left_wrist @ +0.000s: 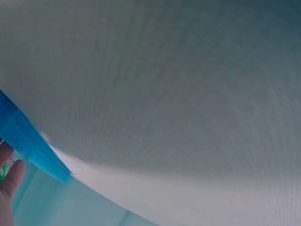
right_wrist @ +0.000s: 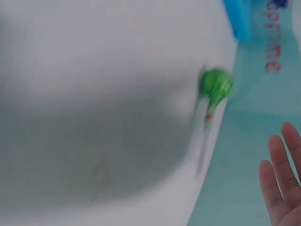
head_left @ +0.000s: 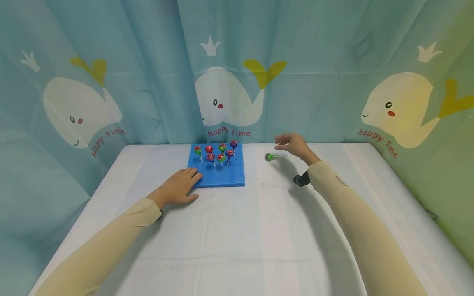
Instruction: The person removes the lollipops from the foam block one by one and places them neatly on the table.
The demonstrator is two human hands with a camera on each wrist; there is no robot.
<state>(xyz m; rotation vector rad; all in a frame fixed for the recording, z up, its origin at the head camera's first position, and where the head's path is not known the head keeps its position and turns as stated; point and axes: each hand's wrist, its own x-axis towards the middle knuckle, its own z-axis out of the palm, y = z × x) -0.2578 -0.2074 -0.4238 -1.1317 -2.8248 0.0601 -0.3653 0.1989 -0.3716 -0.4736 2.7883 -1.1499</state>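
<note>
Several wrapped lollipops (head_left: 221,157) stand upright by their sticks in a blue foam block (head_left: 218,177) in the head view. My left hand (head_left: 179,187) rests at the block's front left corner, fingertips on its edge and thumb spread along the table. To the right of the block, a green lollipop (head_left: 268,156) lies on its side, its stick pointing right. Above that stick hovers my right hand (head_left: 294,146), fingers extended and nothing held. The right wrist view shows the same green lollipop (right_wrist: 216,87) apart from the fingers.
A white cloth covers the table (head_left: 237,238). Behind the block and along both sides hangs a blue-green curtain (head_left: 314,107) with whale prints. A black wrist camera (head_left: 301,179) sticks out below the right sleeve.
</note>
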